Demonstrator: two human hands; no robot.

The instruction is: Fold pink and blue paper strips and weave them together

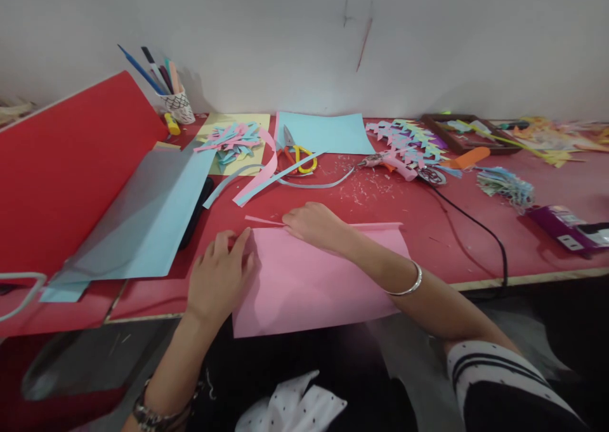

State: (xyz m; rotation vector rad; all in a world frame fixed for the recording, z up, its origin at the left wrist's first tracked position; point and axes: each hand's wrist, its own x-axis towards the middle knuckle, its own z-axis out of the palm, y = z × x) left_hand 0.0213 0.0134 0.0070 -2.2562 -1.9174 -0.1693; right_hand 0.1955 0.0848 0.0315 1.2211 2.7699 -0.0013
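Note:
A pink paper sheet (318, 280) lies at the table's front edge, its near side hanging over. Along its far edge runs a narrow pink strip (263, 221), standing apart from the sheet at the left end. My right hand (311, 226) is closed on this strip near the middle of the far edge, its fingertips partly hidden. My left hand (219, 273) rests at the sheet's far left corner, fingers apart and slightly bent, forefinger touching the paper. Beyond the hands lie scissors (304, 159) with red and yellow handles and long strips of pink and blue paper (266, 181).
A red folder (80, 172) and blue sheets (143, 222) lie left. Behind are a pen cup (177, 105), cut paper pieces (233, 141) and a blue sheet (323, 132). At right are a glue gun (392, 163), its black cord (476, 213) and a purple power strip (564, 229).

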